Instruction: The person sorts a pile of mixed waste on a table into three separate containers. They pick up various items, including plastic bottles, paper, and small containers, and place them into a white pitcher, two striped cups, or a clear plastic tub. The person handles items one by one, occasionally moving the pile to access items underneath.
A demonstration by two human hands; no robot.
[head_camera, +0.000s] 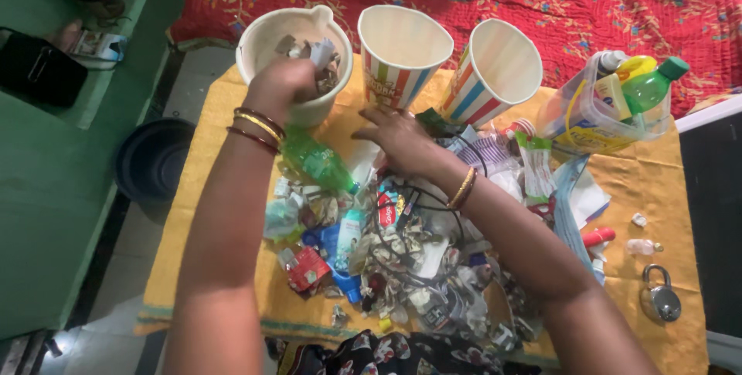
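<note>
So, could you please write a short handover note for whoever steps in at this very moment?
Left hand: closed around bits of scrap, over the mouth of the cream tub, which already holds some scraps.
Right hand: palm down at the top edge of the litter pile; whether it grips anything cannot be told.
Two striped paper cups stand beside the tub, and no contents can be seen in them. A clear container of bottles stands at the right, a padlock lies near the table's corner.
Done: some scrap is in the tub.
Left: most of the pile, including a green bottle, is on the yellow cloth.
</note>
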